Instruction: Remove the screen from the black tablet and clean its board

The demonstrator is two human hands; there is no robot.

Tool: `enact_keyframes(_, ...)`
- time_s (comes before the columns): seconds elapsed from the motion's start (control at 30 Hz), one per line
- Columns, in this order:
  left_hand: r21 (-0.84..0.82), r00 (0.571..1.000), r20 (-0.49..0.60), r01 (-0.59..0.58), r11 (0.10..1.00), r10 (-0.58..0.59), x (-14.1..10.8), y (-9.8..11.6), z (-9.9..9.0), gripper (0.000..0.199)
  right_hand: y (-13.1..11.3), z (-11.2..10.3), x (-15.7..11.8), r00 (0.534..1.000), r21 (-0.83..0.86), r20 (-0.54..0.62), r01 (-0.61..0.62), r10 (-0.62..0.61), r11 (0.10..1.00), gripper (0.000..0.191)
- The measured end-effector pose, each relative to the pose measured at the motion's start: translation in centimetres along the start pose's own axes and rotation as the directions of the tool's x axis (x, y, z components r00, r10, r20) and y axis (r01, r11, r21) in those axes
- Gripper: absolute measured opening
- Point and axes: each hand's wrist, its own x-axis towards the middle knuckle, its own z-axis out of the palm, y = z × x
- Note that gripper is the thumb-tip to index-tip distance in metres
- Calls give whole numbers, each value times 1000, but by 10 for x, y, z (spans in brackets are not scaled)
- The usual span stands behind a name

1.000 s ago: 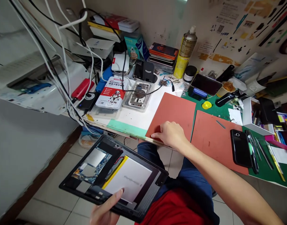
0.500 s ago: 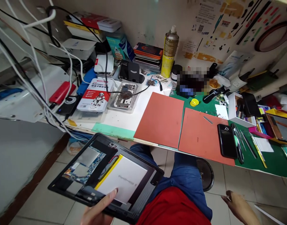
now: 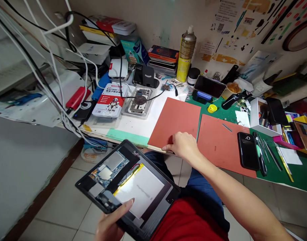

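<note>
My left hand (image 3: 114,217) holds an opened tablet (image 3: 156,214) over my lap, its thumb lying on the white battery (image 3: 140,190) inside. The battery has a yellow strip along one edge, and a blue circuit board (image 3: 109,172) shows beside it. At the table's front edge, my right hand (image 3: 185,145) rests on the left reddish-brown mat (image 3: 176,117). Its fingers are curled and its thumb is along the mat's edge; whatever may be between them is hidden.
A second reddish-brown mat (image 3: 216,144) bears a black phone (image 3: 248,150), with tweezers (image 3: 271,154) and other tools to its right. Behind stand a phone on a blue holder (image 3: 202,96), a spray can (image 3: 186,55) and a battery box (image 3: 109,100). Cables (image 3: 49,80) hang at left.
My right hand has come from low on the right, off the table, onto the left mat's front edge. The tablet, still in my left hand, sits slightly further right in view.
</note>
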Motion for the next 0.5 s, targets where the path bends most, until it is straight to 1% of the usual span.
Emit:
enact_keyframes(0.07, 51, 999, 37, 7, 999, -9, 0, 0, -1, 90, -1, 1, 2, 1000, 25, 5, -9, 9, 1000, 42)
enact_keyframes(0.13, 78, 998, 61, 5, 997, -10, 0, -2, -1, 79, 2, -5, -2, 1000, 57, 13, 8, -8, 998, 42)
enact_keyframes(0.2, 96, 999, 51, -1, 995, -4, -1, -5, 1, 63, 15, -17, -17, 999, 190, 11, 35, -38, 981, 40)
enact_keyframes(0.23, 105, 999, 40, -9, 994, 5, -1, -7, 2, 56, 27, -24, -30, 999, 259, 12, 48, -53, 965, 40)
enact_keyframes(0.27, 113, 999, 34, -17, 993, 13, -1, -8, 4, 52, 44, -28, -48, 999, 445, 5, 45, -53, 894, 37)
enact_keyframes(0.3, 118, 999, 33, -19, 993, 15, -1, -9, 6, 50, 66, -29, -70, 999, 509, 18, 33, -49, 860, 37)
enact_keyframes(0.33, 118, 999, 36, -19, 993, 15, -1, -10, 9, 49, 92, -26, -94, 998, 530, 49, 16, -49, 848, 38)
enact_keyframes(0.37, 115, 999, 39, -17, 993, 13, 0, -11, 11, 48, 122, -18, -121, 995, 548, 98, -27, -32, 836, 45)
enact_keyframes(0.4, 112, 999, 43, -5, 994, 0, 2, -11, 12, 49, 155, -5, -148, 980, 564, 197, -135, 26, 815, 53)
enact_keyframes(0.43, 110, 999, 48, 14, 994, -19, 4, -10, 13, 49, 188, 11, -173, 960, 527, 216, -268, 177, 807, 57)
enact_keyframes(0.47, 108, 998, 51, 34, 994, -40, 6, -10, 12, 51, 219, 30, -195, 924, 430, 182, -382, 336, 818, 58)
enact_keyframes(0.5, 104, 997, 51, 49, 993, -54, 8, -8, 11, 52, 245, 48, -213, 874, 290, 98, -483, 477, 826, 59)
